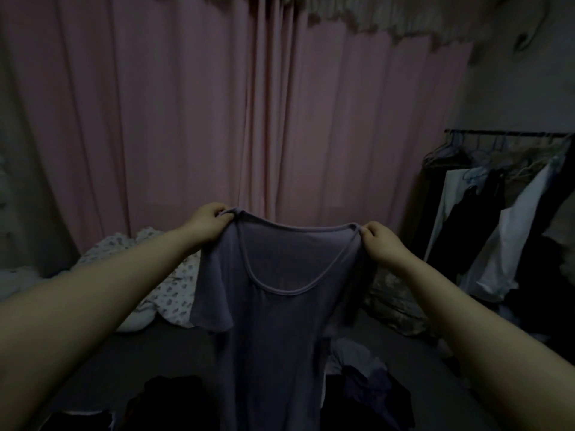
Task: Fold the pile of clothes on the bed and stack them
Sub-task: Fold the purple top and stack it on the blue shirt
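We hold a purple short-sleeved top [273,321] up in the middle of the frame, both arms stretched forward. Our left hand [207,223] pinches the top's shoulder at the left end of the neckline, the fingers curled down over the fabric and the thumb pressed in behind it. Our right hand [384,241] pinches the other shoulder in the same way, fingers folded tight on the seam at the right end of the neckline. Neither hand is spread; both are closed firmly on cloth. The neckline hangs in a shallow curve between the two grips, and the scooped front edge loops lower down. The top hangs straight from our hands to the bottom edge of the frame, with one sleeve flaring out at centre left.

Below it lies the bed [161,353], dark in this light. A loose pile of clothes [361,371] sits at lower right of centre, just beside the hanging top, and further dark garments [168,396] lie at lower left. A white floral-print quilt [174,293] is bunched at centre left, behind our left forearm, and a pale patterned pillow [395,303] sits at right of centre, below our right hand.

Pink curtains [217,113] fill the upper half of the frame. At the right edge stands a clothes rack [504,188] with dark and white garments on hangers.
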